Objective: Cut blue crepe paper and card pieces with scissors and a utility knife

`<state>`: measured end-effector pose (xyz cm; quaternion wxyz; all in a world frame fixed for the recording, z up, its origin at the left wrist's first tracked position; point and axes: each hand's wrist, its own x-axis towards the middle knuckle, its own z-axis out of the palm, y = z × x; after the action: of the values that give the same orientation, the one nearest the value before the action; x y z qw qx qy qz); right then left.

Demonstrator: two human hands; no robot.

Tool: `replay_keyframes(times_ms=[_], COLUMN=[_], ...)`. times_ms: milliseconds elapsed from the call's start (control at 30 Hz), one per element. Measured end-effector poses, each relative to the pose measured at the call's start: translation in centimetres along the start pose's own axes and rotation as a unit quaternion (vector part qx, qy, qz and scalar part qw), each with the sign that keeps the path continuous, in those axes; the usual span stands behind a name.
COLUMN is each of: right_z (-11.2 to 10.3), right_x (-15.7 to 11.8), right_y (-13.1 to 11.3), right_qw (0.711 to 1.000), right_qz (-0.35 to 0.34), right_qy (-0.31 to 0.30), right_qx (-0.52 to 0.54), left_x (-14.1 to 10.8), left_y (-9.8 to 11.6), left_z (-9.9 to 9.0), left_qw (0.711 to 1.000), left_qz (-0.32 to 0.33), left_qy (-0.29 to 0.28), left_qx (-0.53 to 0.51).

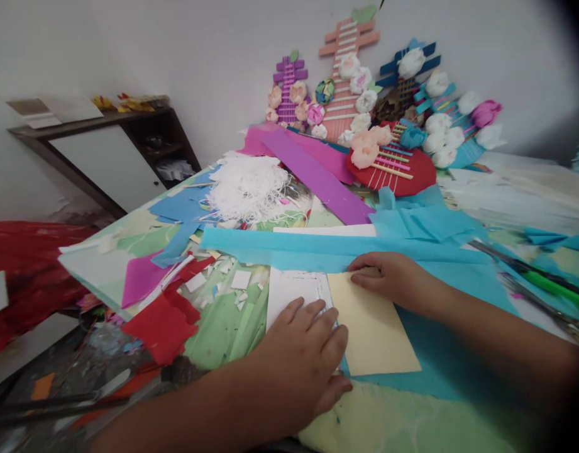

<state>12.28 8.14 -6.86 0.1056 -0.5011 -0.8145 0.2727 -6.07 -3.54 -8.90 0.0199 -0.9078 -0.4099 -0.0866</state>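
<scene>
Spreading the left hand [303, 352] nearest the camera, at lower centre of the frame, with palm down and fingers slightly apart over a white sheet [289, 289]. Curling the right hand [393, 280] narrowly, right of centre, at the upper edge of the cream card [376, 340]; not showing clearly, so cannot tell whether pinching it. Seeing the card lying right of lower centre, partly over blue paper [440, 352]. Judging it light, fairly stiff, smooth enough for sliding, easily creasing at corners. Advising taking it by opposite side edges, with flat fingertips, without strong squeezing.
</scene>
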Motion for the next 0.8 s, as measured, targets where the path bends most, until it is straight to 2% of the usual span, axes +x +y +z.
replay_keyframes(times_ms=[167, 233, 300, 367, 433, 467, 567, 667, 800], right_z=[0.3, 0.3, 0.1, -0.1, -0.5, -0.7, -0.8, -0.5, 0.5], right_x=[0.2, 0.1, -0.3, -1.0, -2.0, -2.5, -4.0, -4.9, -4.9], right_y=[0.0, -0.2, -0.4, -0.5, -0.4, -0.3, 0.1, 0.2, 0.0], right_qw=[0.999, 0.993, 0.973, 0.942, 0.921, 0.919, 0.934, 0.943, 0.951], right_qz=[-0.025, -0.071, -0.138, -0.186, -0.2, -0.201, -0.207, -0.194, -0.169], right_qy=[0.014, 0.017, 0.033, 0.078, 0.127, 0.135, 0.069, 0.002, 0.006], right_qx=[-0.037, -0.095, -0.184, -0.268, -0.31, -0.311, -0.285, -0.27, -0.259], left_x=[0.4, 0.5, 0.7, 0.9, 1.1, 1.2, 1.6, 2.3, 4.3], left_y=[0.1, 0.2, 0.4, 0.5, 0.6, 0.6, 0.6, 0.8, 1.2], left_z=[-0.2, -0.4, -0.5, -0.5, -0.4, -0.3, -0.5, -1.4, -2.7], left_qw=[1.0, 1.0, 0.999, 0.999, 0.998, 0.998, 0.997, 0.997, 0.995], left_qz=[-0.008, -0.015, -0.029, -0.041, -0.043, -0.041, -0.036, -0.026, -0.037], left_qy=[-0.015, -0.022, -0.026, -0.031, -0.041, -0.048, -0.066, -0.066, -0.073], left_qx=[-0.001, -0.004, -0.008, -0.01, -0.01, -0.009, 0.001, 0.024, 0.063])
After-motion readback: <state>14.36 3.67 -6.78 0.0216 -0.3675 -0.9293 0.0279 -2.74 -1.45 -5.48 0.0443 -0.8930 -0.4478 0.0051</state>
